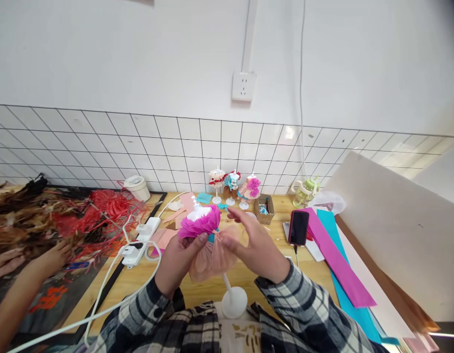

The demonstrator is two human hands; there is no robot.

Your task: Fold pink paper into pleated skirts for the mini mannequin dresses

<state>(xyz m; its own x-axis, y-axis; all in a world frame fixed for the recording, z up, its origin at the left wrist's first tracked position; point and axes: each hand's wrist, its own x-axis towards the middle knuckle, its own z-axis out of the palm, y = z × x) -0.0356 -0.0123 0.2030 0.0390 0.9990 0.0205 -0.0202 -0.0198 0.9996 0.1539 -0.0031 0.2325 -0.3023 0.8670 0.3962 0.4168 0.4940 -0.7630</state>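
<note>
My left hand (179, 260) is closed around a small white dress-form figure (207, 235) on a white stand with a round base (234, 301). The figure wears a magenta crepe-paper ruffle (199, 225) over a peach paper skirt (212, 260). My right hand (251, 242) is at the figure's waist, thumb and fingers pinched on the paper near a bit of blue. Both sleeves are black-and-white plaid.
Three finished mini dress figures (232, 189) stand by the tiled wall beside a small cardboard box (265, 208). A phone (298, 228), magenta and teal paper strips (335, 260) and big sheets lie right. A power strip (140, 240), red strands (109, 206) and another person's hands (13, 262) are left.
</note>
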